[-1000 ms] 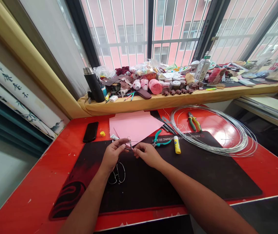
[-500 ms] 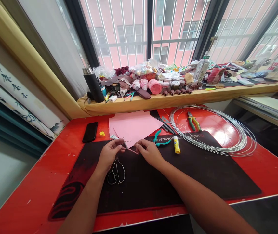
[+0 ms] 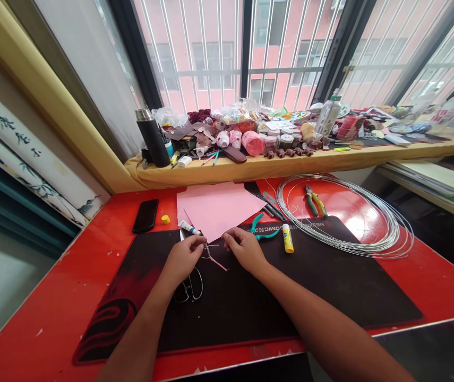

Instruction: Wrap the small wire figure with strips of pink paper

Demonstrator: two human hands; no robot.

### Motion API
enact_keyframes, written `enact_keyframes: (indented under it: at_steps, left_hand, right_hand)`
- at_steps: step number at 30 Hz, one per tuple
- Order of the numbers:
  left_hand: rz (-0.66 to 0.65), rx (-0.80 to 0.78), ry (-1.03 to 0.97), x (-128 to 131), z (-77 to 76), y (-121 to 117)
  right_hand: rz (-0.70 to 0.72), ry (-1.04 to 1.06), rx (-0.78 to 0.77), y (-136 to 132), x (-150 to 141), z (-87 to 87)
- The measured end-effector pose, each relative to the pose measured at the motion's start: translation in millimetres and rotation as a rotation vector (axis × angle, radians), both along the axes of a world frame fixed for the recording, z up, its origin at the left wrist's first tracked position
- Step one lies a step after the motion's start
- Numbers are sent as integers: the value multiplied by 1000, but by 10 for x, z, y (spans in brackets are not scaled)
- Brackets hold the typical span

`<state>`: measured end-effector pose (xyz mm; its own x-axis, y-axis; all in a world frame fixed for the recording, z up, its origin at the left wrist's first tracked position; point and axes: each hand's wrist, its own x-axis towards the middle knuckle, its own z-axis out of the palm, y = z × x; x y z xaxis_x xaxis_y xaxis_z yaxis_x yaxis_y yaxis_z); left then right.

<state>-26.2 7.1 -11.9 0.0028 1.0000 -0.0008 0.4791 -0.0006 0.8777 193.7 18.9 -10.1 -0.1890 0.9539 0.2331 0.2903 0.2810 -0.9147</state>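
Left hand pinches the wire piece, pink end slanting over the mat; right hand curled just beside, holding anything? Can't tell!

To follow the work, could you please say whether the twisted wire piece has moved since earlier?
Yes: the twisted wire piece has moved down the view, from overlapping the pink paper to below its corner, over the dark mat.
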Motion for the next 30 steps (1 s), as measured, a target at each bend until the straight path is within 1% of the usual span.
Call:
enact_keyframes:
  at_steps: [3, 7, 11, 13, 16, 18, 20, 25, 30]
  left_hand:
    - [-23, 34, 110, 4, 46, -22]
    - [-23, 57, 192, -15, 72, -13]
    - [-20, 84, 223, -44, 68, -1]
    - [-18, 97, 225, -59, 67, 0]
    - [8, 115, 220, -91, 80, 1]
    - [54, 131, 213, -120, 99, 4]
    - [111, 148, 205, -152, 122, 7]
    - [219, 206, 156, -200, 162, 3]
    - [251, 249, 76, -194, 161, 0]
  right_hand:
    - [-16, -76, 72, 2, -12, -32]
    - [-52, -189, 181, 52, -9, -66]
    - [-17, -282, 231, 132, 1, -32]
    - [25, -420, 308, 176, -3, 9]
    - [89, -714, 432, 246, -28, 60]
    - [120, -825, 460, 291, -52, 67]
    - [142, -864, 465, 331, -77, 52]
    - [153, -879, 468, 406, -129, -11]
    - [149, -832, 451, 450, -143, -49]
